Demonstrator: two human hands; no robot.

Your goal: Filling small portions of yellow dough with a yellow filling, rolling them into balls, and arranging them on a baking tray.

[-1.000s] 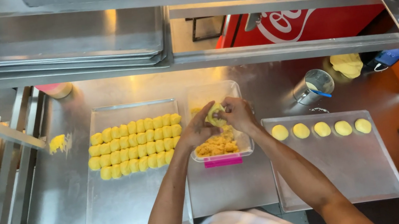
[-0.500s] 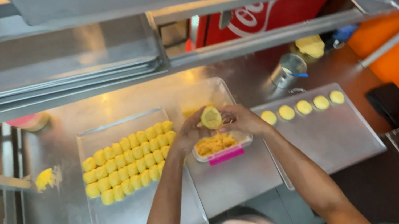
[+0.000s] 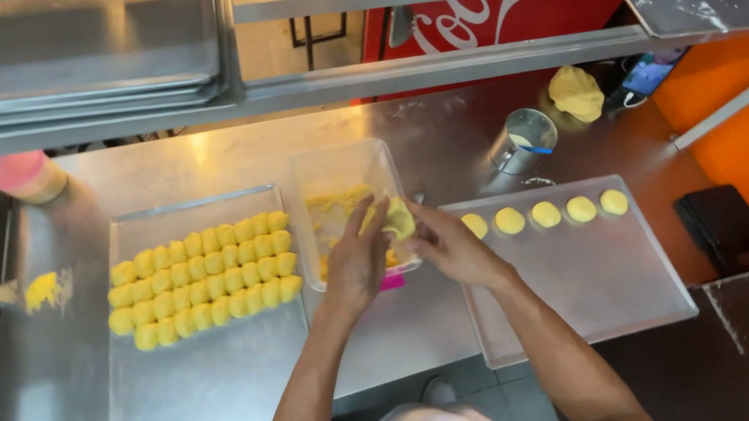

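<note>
— Pinching what, exactly?

— A yellow dough piece (image 3: 399, 219), caught between the fingertips of both hands. The left hand (image 3: 357, 259) curls narrow against its left side; the right hand (image 3: 447, 247) closes on it from the right.

— Where is the piece?

— Held just above the right edge of the clear plastic tub (image 3: 328, 173), which holds more yellow filling.

— And around that?

— Left of the tub, a steel tray (image 3: 212, 390) carries rows of small yellow dough blocks (image 3: 202, 280). To the right, a second tray (image 3: 600, 284) has five flattened yellow discs (image 3: 544, 213) lined along its far edge. Beyond it stand a metal cup (image 3: 525, 140) and a yellow lump (image 3: 575, 93) on the steel counter (image 3: 165, 169).
</note>
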